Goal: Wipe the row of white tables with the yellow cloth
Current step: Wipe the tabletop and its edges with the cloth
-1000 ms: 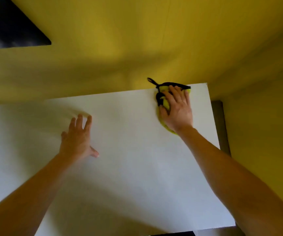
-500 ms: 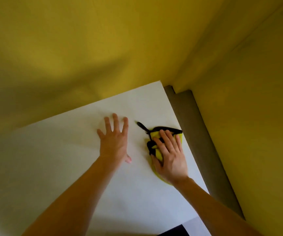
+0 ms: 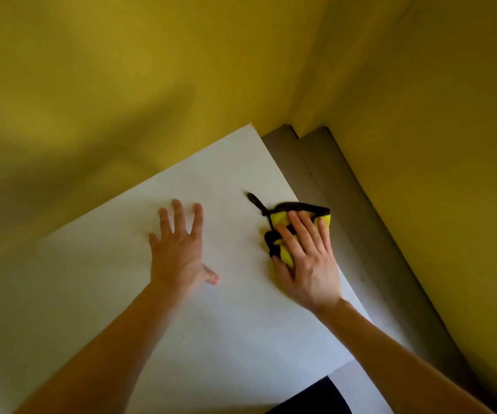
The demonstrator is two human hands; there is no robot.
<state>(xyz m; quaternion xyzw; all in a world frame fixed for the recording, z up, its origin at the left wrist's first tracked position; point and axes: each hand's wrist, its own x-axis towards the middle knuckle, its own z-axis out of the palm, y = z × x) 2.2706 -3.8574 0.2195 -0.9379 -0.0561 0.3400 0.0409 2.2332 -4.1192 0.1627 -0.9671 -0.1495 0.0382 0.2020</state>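
A white table [image 3: 229, 330] fills the lower middle of the head view, its far right corner set against a yellow wall. The yellow cloth [image 3: 283, 219], edged in black with a black loop, lies bunched near the table's right edge. My right hand [image 3: 308, 261] presses flat on the cloth with straight fingers and covers most of it. My left hand [image 3: 178, 249] rests flat on the bare tabletop to the left of the cloth, fingers spread, holding nothing.
Yellow walls [image 3: 121, 85] meet in a corner behind and to the right of the table. A grey strip of floor [image 3: 360, 234] runs between the table's right edge and the right wall. A dark shape [image 3: 310, 398] shows below the table's near edge.
My right hand has drawn the cloth back from the far edge of the table toward me along its right edge. My left hand has moved right, closer to the cloth. The view has swung right.
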